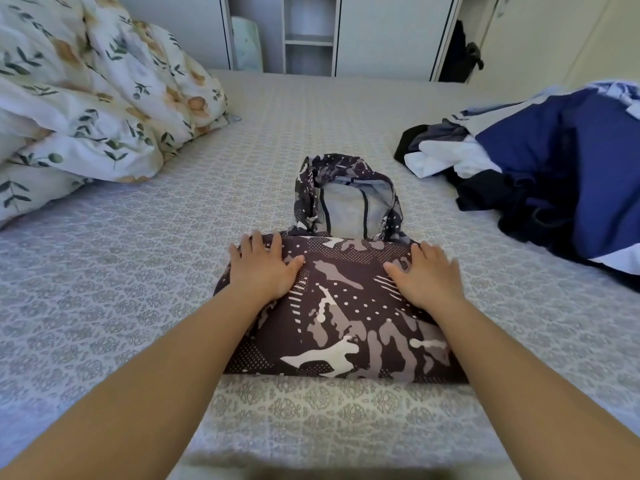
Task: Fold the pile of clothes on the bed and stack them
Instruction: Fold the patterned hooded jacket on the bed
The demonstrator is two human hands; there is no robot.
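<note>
While both palms are laid flat on it, a dark patterned hoodie (pixel 346 306) is seen folded into a compact block near the front middle of the bed (pixel 138 271). The left hand (pixel 263 268) is pressed on the garment's far left corner, fingers straight and slightly spread; the right hand (pixel 426 275) is pressed on the far right corner in the same way, nothing being gripped or pinched by either. The hood (pixel 346 195) is left unfolded, lying open beyond the folded body with its pale lining turned upward. A loose pile of unfolded clothes (pixel 540 178), mostly blue, white and black, is heaped on the right side of the bed, well apart from the hoodie. A floral duvet (pixel 97 98) is bunched at the far left. White cupboards (pixel 346 32) with an open shelf section are visible past the far edge of the mattress.
</note>
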